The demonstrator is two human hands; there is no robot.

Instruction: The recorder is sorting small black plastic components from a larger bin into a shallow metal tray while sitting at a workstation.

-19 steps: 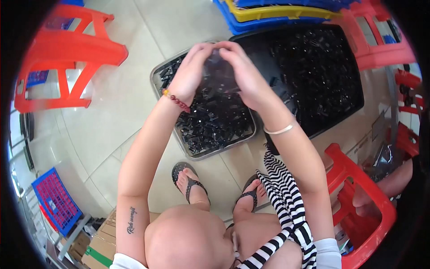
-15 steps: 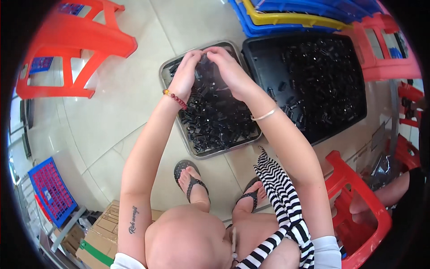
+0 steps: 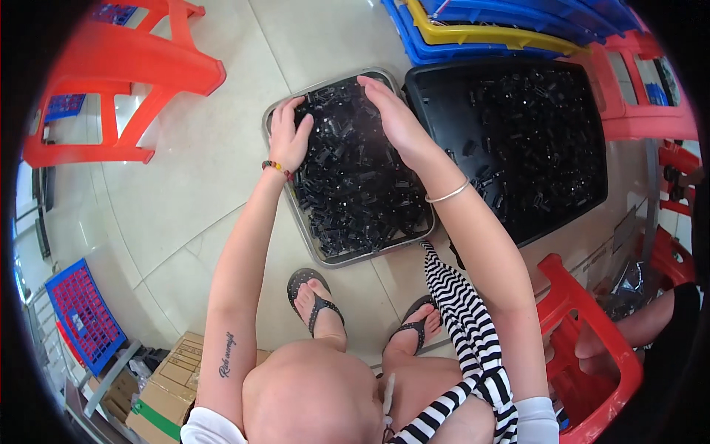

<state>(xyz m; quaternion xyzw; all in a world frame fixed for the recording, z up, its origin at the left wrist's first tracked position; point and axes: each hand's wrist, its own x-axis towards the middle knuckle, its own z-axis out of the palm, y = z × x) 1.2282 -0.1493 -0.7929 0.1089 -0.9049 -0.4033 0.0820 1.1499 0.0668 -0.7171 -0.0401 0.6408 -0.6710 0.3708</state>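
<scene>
A metal tray [image 3: 336, 262] on the floor in front of me is filled with many small, glossy black plastic parts [image 3: 351, 174]. My left hand [image 3: 290, 137] rests at the tray's left side, its fingers spread over the rim and the edge of the heap. Opposite it, my right hand [image 3: 396, 118] reaches along the upper right side with its fingers stretched out. Neither hand holds any part, and the heap lies between them. Beside the tray on the right is a larger black plastic bin [image 3: 436, 96] with more such black parts [image 3: 543, 133].
Blue and yellow crates [image 3: 503, 33] are stacked behind the black bin. An orange-red stool [image 3: 140, 63] stands at the upper left, a red stool [image 3: 621, 355] at the lower right. Cardboard boxes [image 3: 174, 377] and a blue-and-pink basket [image 3: 85, 314] are at the lower left. Another person's leg [image 3: 629, 325] shows at the right.
My hands, close together over the tray's far end before, have parted. The left moved down and left, the right slightly right. The heap between them now lies in full view.
</scene>
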